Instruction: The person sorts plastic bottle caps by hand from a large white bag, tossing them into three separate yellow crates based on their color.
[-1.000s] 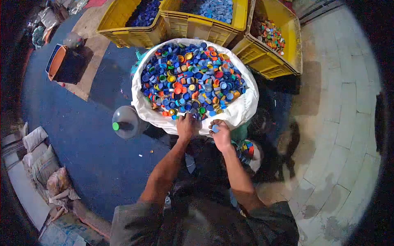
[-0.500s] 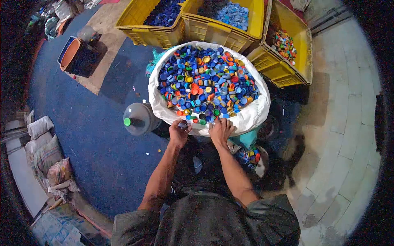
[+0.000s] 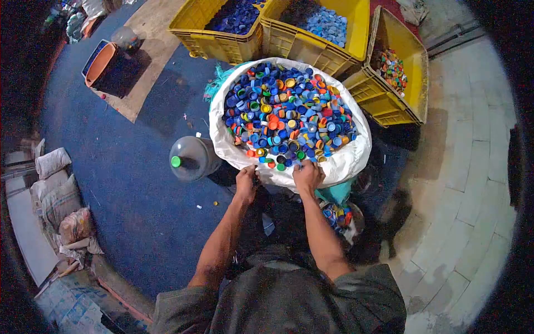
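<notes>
A white sack (image 3: 356, 158) stands in front of me with its mouth rolled open, heaped with bottle caps (image 3: 289, 114). They are mostly blue, with orange, yellow, green and red ones mixed in. My left hand (image 3: 246, 182) is closed on the sack's near rim, left of the middle. A little to the right, my right hand (image 3: 308, 177) grips the same rim, its fingertips close to the nearest caps. The fingertips of both hands are partly hidden.
Yellow crates (image 3: 317, 47) holding sorted caps stand behind the sack, another crate (image 3: 420, 92) at right. A large clear bottle (image 3: 192, 158) with a green cap lies left of the sack. A container of caps (image 3: 356, 220) sits by my right forearm. Stuffed sacks (image 3: 58, 195) line the left.
The view has shifted slightly, so the sack and crates sit a bit farther right. My left hand's fingers have closed in at the rim; my right hand stays at the rim.
</notes>
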`<state>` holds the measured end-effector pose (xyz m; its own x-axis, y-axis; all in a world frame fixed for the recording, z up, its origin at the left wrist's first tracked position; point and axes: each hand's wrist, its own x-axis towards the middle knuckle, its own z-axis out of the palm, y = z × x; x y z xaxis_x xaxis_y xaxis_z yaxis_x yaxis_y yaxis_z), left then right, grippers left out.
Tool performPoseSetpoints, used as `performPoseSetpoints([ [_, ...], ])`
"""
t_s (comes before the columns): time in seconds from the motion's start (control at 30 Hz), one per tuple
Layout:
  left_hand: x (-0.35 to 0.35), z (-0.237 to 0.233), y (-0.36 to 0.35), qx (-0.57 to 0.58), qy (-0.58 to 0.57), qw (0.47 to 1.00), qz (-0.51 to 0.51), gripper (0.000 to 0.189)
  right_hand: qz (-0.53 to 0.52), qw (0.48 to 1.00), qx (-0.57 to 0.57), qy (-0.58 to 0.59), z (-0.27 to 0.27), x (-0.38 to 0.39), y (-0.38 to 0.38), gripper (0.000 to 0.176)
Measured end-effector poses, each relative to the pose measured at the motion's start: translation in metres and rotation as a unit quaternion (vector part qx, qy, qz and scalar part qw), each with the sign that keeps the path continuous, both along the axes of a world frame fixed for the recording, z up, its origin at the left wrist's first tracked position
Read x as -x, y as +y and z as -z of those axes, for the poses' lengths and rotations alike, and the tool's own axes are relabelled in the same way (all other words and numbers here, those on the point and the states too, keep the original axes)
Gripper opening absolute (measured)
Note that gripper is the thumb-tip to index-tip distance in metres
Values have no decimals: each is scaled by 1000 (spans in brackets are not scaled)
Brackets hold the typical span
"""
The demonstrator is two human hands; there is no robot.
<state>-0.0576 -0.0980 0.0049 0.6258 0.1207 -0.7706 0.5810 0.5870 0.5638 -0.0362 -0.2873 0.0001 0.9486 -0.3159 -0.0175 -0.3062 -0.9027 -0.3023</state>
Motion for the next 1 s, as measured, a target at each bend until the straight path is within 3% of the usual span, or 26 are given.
performPoseSetpoints([
  [0.1,-4,6,-8,-59,-29,997,38,19,46,968,-245,-16,11,-3,-19,17],
  [0.13,-7,7,-13,-69,-34,996,50,18,6,955,-287,-71,9,-2,-26,17],
  [0.17,-11,8,-19,-79,-41,994,63,18,59,904,-420,-49,7,-1,-32,18],
  [0.23,-20,6,-31,-105,-62,988,97,19,157,738,-656,-7,-12,-3,-39,22],
  [0.37,-39,20,-69,-182,-156,959,148,27,211,460,-861,-43,-46,5,-59,33],
  [0.43,-54,27,-88,-229,-221,935,154,33,203,422,-883,-44,-52,11,-68,37],
  [0.5,-68,29,-100,-313,-203,903,214,38,189,359,-912,-60,-51,22,-79,36],
  [0.63,-94,19,-126,-404,-261,845,233,40,260,334,-903,-69,-54,38,-96,36],
  [0.7,-106,14,-140,-437,-306,815,228,40,260,349,-898,-71,-45,47,-105,33],
  [0.73,-111,11,-145,-464,-344,775,255,37,264,342,-899,-67,-43,49,-109,32],
  [0.83,-125,-7,-163,-474,-377,733,310,35,296,335,-892,-64,-43,56,-120,29],
  [0.87,-126,-20,-169,-526,-371,687,337,28,299,340,-889,-62,-43,57,-123,29],
  [1.0,-140,-4,-187,-545,-348,665,373,21,265,349,-897,-53,-40,64,-139,29],
])
